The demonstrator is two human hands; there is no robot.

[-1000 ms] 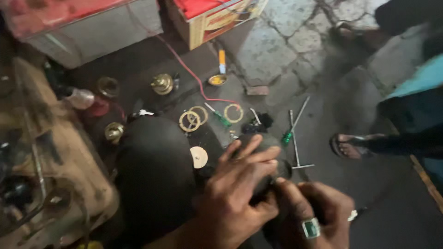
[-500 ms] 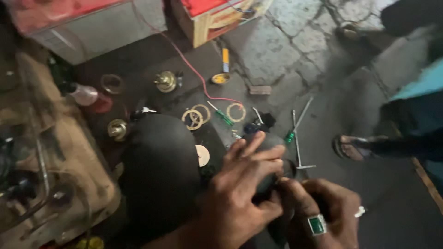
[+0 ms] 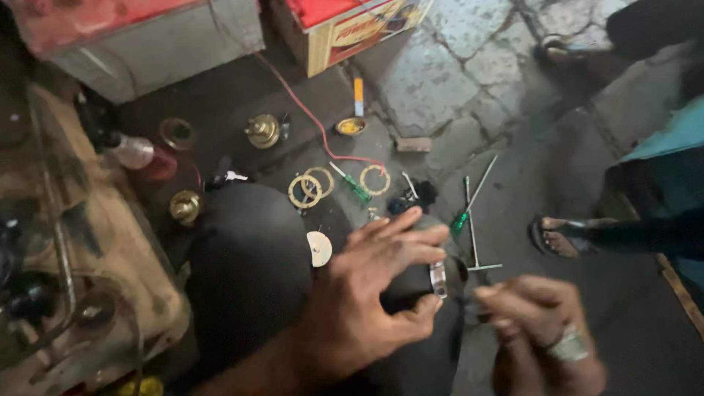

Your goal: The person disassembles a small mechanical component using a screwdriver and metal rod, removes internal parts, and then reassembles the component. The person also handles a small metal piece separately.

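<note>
In the head view, the left hand (image 3: 367, 293) is spread over a dark rounded part (image 3: 411, 290) that rests on the person's dark-clothed knee (image 3: 249, 271). The fingers (image 3: 400, 235) fan out across its top while the thumb (image 3: 414, 319) presses against its near side, so the hold is a wide, loose clasp around the part rather than a tight pinch. A small bright metal clip or rim (image 3: 438, 279) shows on the part just beyond the thumb tip.

The right hand (image 3: 539, 330), with a ring (image 3: 568, 345) on one finger, sits just to the right of the part and is blurred. Its fingers are curled in close together, pinched narrow near the part's right edge; whether they hold something small between them cannot be told.

Just left of the left hand's fingers, a pale round disc (image 3: 319, 248) lies on the knee. Beyond the fingertips, on the dark ground, lie brass rings (image 3: 308, 189), another ring (image 3: 375, 180), a green-handled screwdriver (image 3: 352, 185) and a second green-handled screwdriver (image 3: 469, 205) beside a T-shaped tool (image 3: 473, 242). Farther off past the grip lie a brass fitting (image 3: 262, 130) and a red wire (image 3: 308, 121). Well to the right, a sandalled foot (image 3: 557, 236) of another person stands on the pavement.
</note>
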